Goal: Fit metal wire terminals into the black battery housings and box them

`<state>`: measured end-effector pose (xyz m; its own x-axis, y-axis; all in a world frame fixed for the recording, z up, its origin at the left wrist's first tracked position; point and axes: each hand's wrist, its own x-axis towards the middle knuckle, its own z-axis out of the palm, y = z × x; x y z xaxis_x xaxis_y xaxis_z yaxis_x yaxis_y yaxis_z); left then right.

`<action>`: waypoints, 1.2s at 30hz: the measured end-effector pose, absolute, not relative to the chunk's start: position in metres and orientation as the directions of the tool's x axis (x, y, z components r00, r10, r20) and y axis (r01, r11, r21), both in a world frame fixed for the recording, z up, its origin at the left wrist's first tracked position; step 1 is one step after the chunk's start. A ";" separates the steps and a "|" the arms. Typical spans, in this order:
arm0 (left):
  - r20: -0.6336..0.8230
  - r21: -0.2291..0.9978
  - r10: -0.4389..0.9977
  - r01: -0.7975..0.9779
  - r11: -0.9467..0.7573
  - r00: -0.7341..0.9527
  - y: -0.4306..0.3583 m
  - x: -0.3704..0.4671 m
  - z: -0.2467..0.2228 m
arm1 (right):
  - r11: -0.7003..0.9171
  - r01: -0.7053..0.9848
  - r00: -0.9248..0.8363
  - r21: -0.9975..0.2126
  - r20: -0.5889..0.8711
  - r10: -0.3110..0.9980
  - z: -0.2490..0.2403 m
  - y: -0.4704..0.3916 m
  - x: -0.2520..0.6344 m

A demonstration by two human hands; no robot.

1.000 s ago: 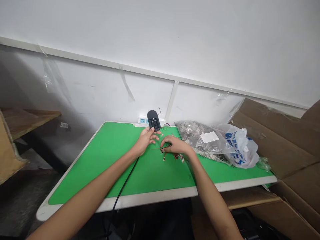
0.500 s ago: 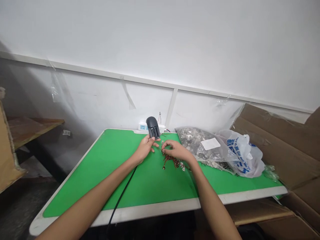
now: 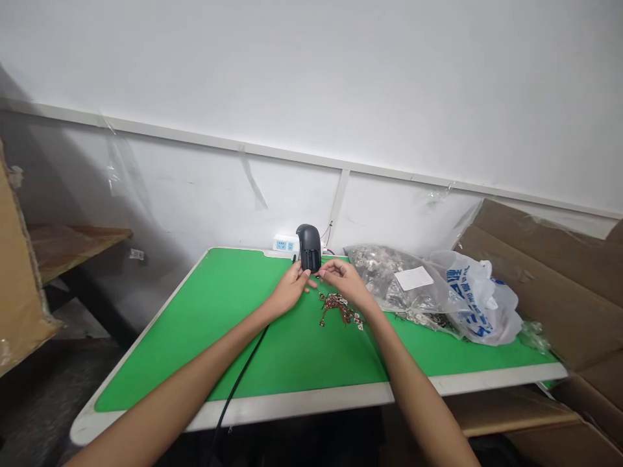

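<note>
In my left hand (image 3: 291,288) is a black rounded plastic housing (image 3: 308,241), held upright by its lower end, with an open slotted compartment facing me. My right hand (image 3: 341,279) is closed in a pinch at the lower right edge of the housing. What sits between those fingertips is too small to make out. Just below my hands, a small pile of metal contact pieces with red wires (image 3: 341,308) lies on the green tabletop (image 3: 195,344).
A white power strip (image 3: 286,244) stands against the wall behind the housing. To the right lie a clear bag of metal parts (image 3: 379,269) and a white plastic bag with blue print (image 3: 491,305). Cardboard (image 3: 545,279) leans at far right. A black cable (image 3: 243,370) crosses the table's front edge.
My right hand has moved up from the pile of wired contacts to the housing's lower edge. The housing is now more upright and slightly further right in view.
</note>
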<state>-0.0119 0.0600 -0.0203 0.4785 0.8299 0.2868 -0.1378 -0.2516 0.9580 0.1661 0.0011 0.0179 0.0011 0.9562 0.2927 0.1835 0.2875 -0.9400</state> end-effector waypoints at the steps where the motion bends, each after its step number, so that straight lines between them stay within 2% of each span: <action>1: 0.304 0.953 0.821 -0.142 -0.269 0.483 0.060 -0.011 -0.021 | 0.293 0.185 0.031 -0.938 0.303 0.952 0.017 0.002 0.163; 5: 0.358 0.933 0.791 -0.147 -0.329 0.497 0.060 -0.009 -0.024 | 0.281 0.179 0.132 -0.943 0.306 0.943 0.012 0.003 0.152; 9: 0.384 0.920 0.764 -0.148 -0.363 0.518 0.059 -0.008 -0.026 | 0.214 0.114 0.199 -0.970 0.233 0.952 0.007 0.005 0.145; 17: 0.394 0.911 0.789 -0.090 -0.401 0.471 0.057 -0.007 -0.031 | 0.171 -0.012 0.268 -0.985 0.161 0.950 -0.001 0.008 0.139; 22: 0.397 0.908 0.800 -0.065 -0.414 0.449 0.053 -0.008 -0.028 | 0.163 -0.007 0.268 -0.987 0.155 0.951 -0.004 0.009 0.138; 26: 0.357 0.931 0.808 -0.105 -0.350 0.469 0.049 -0.008 -0.024 | 0.170 -0.009 0.305 -0.985 0.159 0.939 -0.005 0.010 0.139; 30: 0.315 0.949 0.827 -0.141 -0.282 0.467 0.046 -0.008 -0.021 | 0.161 0.099 0.359 -0.982 0.187 0.915 -0.005 0.010 0.142; 36: 0.327 0.945 0.839 -0.154 -0.288 0.435 0.044 -0.008 -0.017 | 0.247 0.152 0.251 -0.957 0.279 0.927 -0.005 0.011 0.141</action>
<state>-0.0085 0.0444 -0.0169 0.4352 0.8389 0.3270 -0.1545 -0.2883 0.9450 0.1408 0.0111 -0.0047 0.2506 0.9271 0.2787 0.1516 0.2468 -0.9571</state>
